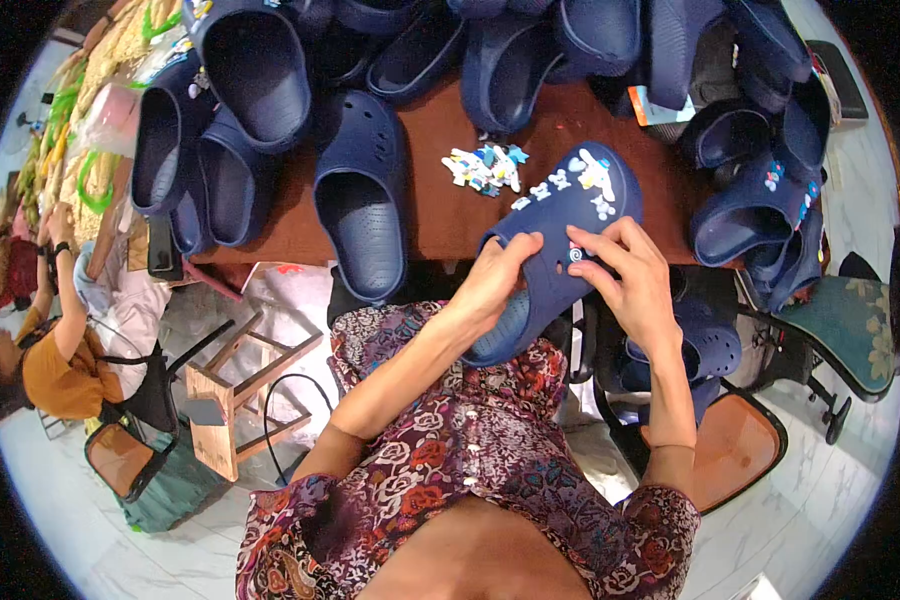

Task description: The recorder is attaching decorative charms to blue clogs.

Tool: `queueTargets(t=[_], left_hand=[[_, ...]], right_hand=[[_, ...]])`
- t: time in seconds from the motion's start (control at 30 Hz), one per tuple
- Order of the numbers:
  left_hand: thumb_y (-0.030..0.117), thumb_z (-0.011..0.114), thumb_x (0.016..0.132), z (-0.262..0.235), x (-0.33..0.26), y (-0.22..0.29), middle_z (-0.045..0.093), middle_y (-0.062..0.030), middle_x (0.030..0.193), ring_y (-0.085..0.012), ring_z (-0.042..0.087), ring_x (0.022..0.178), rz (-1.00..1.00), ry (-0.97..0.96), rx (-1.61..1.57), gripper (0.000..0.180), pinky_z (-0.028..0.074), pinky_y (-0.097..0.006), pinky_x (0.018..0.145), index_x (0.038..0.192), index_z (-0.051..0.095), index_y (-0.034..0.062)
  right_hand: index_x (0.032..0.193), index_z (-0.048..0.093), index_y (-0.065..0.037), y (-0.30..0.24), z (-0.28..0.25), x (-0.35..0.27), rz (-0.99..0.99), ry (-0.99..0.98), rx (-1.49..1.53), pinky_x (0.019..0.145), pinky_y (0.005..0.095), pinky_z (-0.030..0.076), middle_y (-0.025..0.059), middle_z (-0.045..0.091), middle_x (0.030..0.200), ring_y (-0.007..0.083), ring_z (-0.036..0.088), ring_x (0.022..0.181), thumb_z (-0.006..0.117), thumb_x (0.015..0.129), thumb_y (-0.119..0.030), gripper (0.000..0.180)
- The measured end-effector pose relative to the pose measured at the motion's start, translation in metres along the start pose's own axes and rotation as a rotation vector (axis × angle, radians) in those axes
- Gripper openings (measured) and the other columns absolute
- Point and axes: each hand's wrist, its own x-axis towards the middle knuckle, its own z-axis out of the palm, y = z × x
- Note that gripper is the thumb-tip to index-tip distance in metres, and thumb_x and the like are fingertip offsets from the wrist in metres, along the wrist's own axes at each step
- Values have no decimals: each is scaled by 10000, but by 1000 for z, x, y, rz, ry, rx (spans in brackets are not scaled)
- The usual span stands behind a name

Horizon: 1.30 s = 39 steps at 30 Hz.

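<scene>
A navy foam clog [560,212] is tilted over the table's front edge, its toe pointing away and its heel toward me. My left hand [490,285] grips its side, with the thumb on the upper. Thumb and fingers of my right hand [630,275] pinch a small charm with a white swirl [576,254] against the clog's upper. White and blue charms [597,175] sit along the toe. A little pile of loose white and blue charms [484,168] lies on the brown table [435,235]. Left of it stands another navy clog [362,190] with bare holes.
Many navy clogs [255,75] crowd the table's back and left. Decorated clogs [755,220] hang over its right corner. A phone [162,248] lies at the left edge. A wooden stool [240,390] and chairs [735,440] stand below. Another person [65,360] works at far left.
</scene>
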Motion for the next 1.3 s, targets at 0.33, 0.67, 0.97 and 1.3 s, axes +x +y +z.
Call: queueTargets(t=[0.33,0.67,0.97,1.3], left_hand=[[170,537,948,-4,0,-3,658,-120,1115,-212,655,990,-82,-109,-95,323,517,-385,913,1207,558,-21],[200,538,927,-9,3,-2,679,-93,1016,-153,673,869,-10,-41,19,298,549,-300,771,1134,589,-8],[161,516,925,-12,5,12,652,-129,1096,-222,666,945,-49,28,-119,333,532,-381,891,1211,544,-6],[201,530,907,-16,-7,3,658,-126,1087,-212,658,924,-135,-44,-167,411,541,-355,808,1272,517,12]], right_hand=[[832,608,-15,2,-6,10,103,-100,204,649,329,473,73,559,816,212,585,716,770,749,-140,220],[796,592,1,5,-1,11,89,-107,275,624,318,470,69,526,757,188,575,684,768,745,-109,214],[790,600,-16,11,8,3,-132,40,184,610,299,457,64,534,762,178,565,689,783,723,-66,201],[886,604,-7,1,-14,55,-11,130,389,748,300,471,75,607,858,193,605,819,728,805,-74,162]])
